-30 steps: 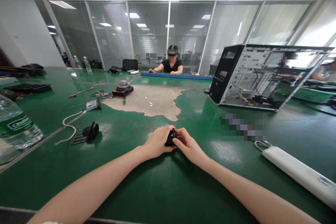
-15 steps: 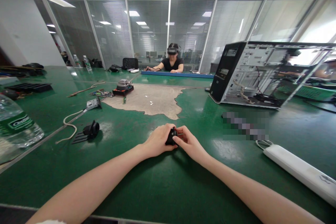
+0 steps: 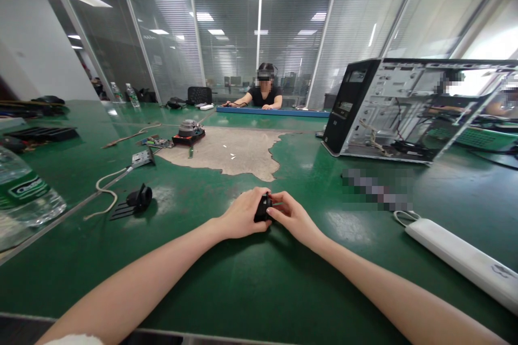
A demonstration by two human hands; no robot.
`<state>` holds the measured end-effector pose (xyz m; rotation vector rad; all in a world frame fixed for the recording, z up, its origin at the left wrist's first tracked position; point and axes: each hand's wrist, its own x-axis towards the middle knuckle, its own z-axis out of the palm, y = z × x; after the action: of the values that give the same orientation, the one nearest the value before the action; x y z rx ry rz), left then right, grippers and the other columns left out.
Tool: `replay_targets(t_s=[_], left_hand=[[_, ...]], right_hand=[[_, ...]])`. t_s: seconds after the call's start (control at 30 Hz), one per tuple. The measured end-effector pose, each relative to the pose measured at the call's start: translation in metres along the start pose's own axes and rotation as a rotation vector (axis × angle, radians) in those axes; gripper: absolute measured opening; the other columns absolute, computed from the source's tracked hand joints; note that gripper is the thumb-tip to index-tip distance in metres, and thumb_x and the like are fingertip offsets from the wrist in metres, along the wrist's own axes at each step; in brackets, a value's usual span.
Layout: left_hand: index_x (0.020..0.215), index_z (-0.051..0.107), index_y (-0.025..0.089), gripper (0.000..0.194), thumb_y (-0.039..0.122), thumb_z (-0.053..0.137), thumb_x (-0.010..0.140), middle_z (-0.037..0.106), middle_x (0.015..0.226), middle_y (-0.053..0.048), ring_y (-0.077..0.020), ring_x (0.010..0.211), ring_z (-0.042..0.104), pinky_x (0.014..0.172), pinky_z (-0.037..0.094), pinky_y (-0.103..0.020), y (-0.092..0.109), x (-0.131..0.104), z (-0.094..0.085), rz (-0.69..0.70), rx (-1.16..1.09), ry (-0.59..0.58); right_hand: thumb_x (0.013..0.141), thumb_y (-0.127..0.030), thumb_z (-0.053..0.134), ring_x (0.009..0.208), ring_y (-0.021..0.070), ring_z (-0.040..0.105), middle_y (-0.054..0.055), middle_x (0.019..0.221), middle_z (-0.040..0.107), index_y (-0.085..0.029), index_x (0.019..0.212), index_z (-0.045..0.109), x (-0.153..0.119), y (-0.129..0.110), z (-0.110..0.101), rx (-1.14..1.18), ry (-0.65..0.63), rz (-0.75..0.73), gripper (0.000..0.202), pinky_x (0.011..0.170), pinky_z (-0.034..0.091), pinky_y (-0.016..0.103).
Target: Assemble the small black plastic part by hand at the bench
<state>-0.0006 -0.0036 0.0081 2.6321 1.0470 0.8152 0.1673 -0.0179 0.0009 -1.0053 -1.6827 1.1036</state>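
Between my two hands, low over the green table (image 3: 226,291), is a small black part (image 3: 263,209), mostly covered by fingers; its kind I cannot make out. My left hand (image 3: 243,213) wraps round it from the left, thumb in front and fingers behind. From the right, my right hand (image 3: 292,215) pinches its right side between thumb and fingertips. A black plastic piece with a round end and long prongs (image 3: 140,199) lies apart, to the left of my left hand.
An open computer case (image 3: 343,113) stands at the right, with a white power strip (image 3: 453,253) in front. A water bottle (image 3: 28,188) is at left. Beyond the bare patch (image 3: 243,151) sit a heatsink (image 3: 189,132) and a metal part (image 3: 142,158). A person (image 3: 265,94) sits opposite.
Both hands keep their grip on the black part, with only a slight shift of the fingers. The whole view has moved a little.
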Motion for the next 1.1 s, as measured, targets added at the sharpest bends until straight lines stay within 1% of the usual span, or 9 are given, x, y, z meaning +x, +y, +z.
replay_targets(t_s=[0.13,0.3,0.4,0.6,0.7,0.8,0.9,1.0,1.1], left_hand=[[0.114,0.031,0.02,0.056,0.026,0.058,0.066,0.048,0.105,-0.007,-0.0229,0.091,0.05,0.078,0.041,-0.037,-0.0012,-0.0007,-0.0005,0.012,0.0,-0.005],[0.114,0.03,0.021,0.056,0.027,0.059,0.067,0.047,0.107,-0.007,-0.0239,0.096,0.049,0.081,0.039,-0.039,-0.0019,-0.0025,0.0018,0.029,-0.005,0.019],[0.114,0.031,0.021,0.055,0.028,0.059,0.067,0.047,0.107,-0.008,-0.024,0.096,0.048,0.081,0.039,-0.039,-0.0019,-0.0025,0.0026,0.03,0.002,0.024],[0.113,0.031,0.019,0.055,0.026,0.059,0.066,0.047,0.106,-0.007,-0.0235,0.094,0.049,0.08,0.039,-0.038,-0.002,-0.0015,0.0021,0.026,0.031,0.008],[0.114,0.031,0.019,0.055,0.026,0.059,0.067,0.047,0.106,-0.008,-0.0232,0.093,0.049,0.079,0.039,-0.037,-0.0017,-0.0014,0.0022,0.024,0.033,0.009],[0.113,0.031,0.02,0.054,0.029,0.059,0.068,0.048,0.106,-0.007,-0.0232,0.092,0.049,0.078,0.039,-0.038,-0.0016,-0.0013,0.0027,0.01,0.019,0.021],[0.113,0.032,0.021,0.054,0.029,0.059,0.067,0.048,0.105,-0.007,-0.0235,0.093,0.049,0.079,0.039,-0.038,-0.0019,-0.001,0.0031,0.012,0.007,0.02],[0.112,0.033,0.02,0.053,0.029,0.06,0.067,0.048,0.105,-0.007,-0.0237,0.093,0.049,0.079,0.039,-0.038,-0.0021,-0.0007,0.0029,0.016,0.004,0.013],[0.113,0.032,0.021,0.053,0.028,0.059,0.067,0.048,0.106,-0.007,-0.0235,0.092,0.05,0.079,0.039,-0.038,-0.0016,-0.0007,0.0024,0.012,-0.007,0.01]], right_hand=[[0.072,-0.026,0.059,0.085,0.0139,0.058,0.0,0.091,0.055,-0.021,0.09,0.047,-0.004,-0.0025,-0.0002,0.087,-0.061,-0.032,0.022,0.076,0.049,0.03],[0.072,-0.03,0.058,0.078,0.0134,0.058,0.0,0.083,0.056,-0.02,0.084,0.049,-0.0018,-0.0001,0.0015,0.099,0.0,-0.011,0.018,0.071,0.05,0.029],[0.072,-0.031,0.058,0.081,0.0141,0.058,0.002,0.087,0.057,-0.02,0.088,0.048,0.001,0.0023,0.0012,0.063,0.014,0.007,0.022,0.072,0.049,0.03],[0.072,-0.028,0.059,0.088,0.0148,0.056,0.001,0.091,0.056,-0.021,0.09,0.046,-0.0021,-0.0006,-0.0017,0.11,-0.09,-0.039,0.023,0.079,0.047,0.032],[0.071,-0.027,0.06,0.088,0.0144,0.055,0.0,0.088,0.054,-0.021,0.086,0.046,-0.0028,-0.0017,-0.0008,0.14,-0.073,-0.051,0.021,0.075,0.048,0.029],[0.071,-0.029,0.059,0.08,0.0133,0.057,-0.001,0.082,0.053,-0.02,0.082,0.047,0.0002,0.0001,0.0015,0.108,-0.008,-0.023,0.018,0.07,0.049,0.028],[0.072,-0.03,0.058,0.076,0.0129,0.057,0.0,0.085,0.054,-0.02,0.085,0.047,0.003,0.0028,0.0025,0.055,0.023,-0.001,0.019,0.067,0.05,0.028],[0.074,-0.029,0.055,0.077,0.0134,0.057,0.002,0.089,0.055,-0.02,0.091,0.047,0.002,0.0028,0.0015,0.001,0.009,0.015,0.021,0.069,0.05,0.029],[0.075,-0.027,0.055,0.08,0.0137,0.057,0.001,0.087,0.055,-0.021,0.09,0.046,-0.0021,-0.0009,0.0006,0.008,-0.039,-0.022,0.019,0.071,0.05,0.029]])
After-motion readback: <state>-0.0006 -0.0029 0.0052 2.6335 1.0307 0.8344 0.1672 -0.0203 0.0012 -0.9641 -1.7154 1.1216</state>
